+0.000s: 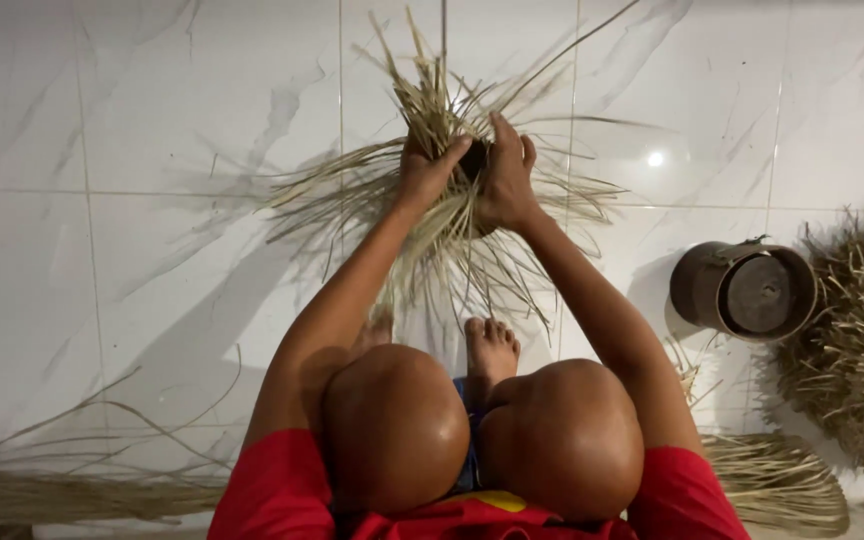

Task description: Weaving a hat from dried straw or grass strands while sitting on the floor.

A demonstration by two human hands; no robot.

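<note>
both arms reach forward over bent knees (pixel 392 425) to a half-woven bundle of pale straw (pixel 442 215) held up above the white tiled floor (pixel 152 150). the left hand (pixel 425 170) is closed around the bundle's left side, fingers curled over the top of the woven core. the right hand (pixel 505 180) clasps the right side, fingers pointing up and pressed against the strands. between the two hands a small dark object (pixel 474 158) shows; what it is cannot be told. loose straw ends fan out from the core in every direction, up past the hands and down toward the bare feet (pixel 490 345), which rest on the floor just below the bundle. the person wears a red shirt (pixel 277 490). to the right, well apart from the hands, a round metal pot (pixel 747 290) lies on its side, its opening facing the camera. just beside it is a heap of straw (pixel 857 350). more straw lies at lower left (pixel 62 490), and a flat woven piece (pixel 777 480) lies at lower right.
</note>
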